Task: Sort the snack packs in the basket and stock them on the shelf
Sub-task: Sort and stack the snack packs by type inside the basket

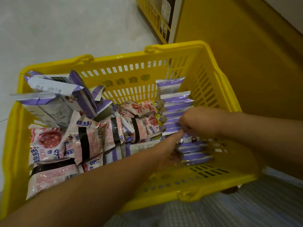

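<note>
Seen from the head camera: yellow slotted plastic shopping basket (124,74) on a pale floor, beside a yellow shelf unit (157,18). Purple-and-white foil snack packs (176,104) lined upright along the basket's right wall, more heaped loose at far left. Pink-and-white cookie packs (91,138) (some face down) jumbled across the middle. Right hand (195,119) pinching a purple pack's edge in that row. Left hand (170,154) reaching low among the same packs, grip impossible to tell.
</note>
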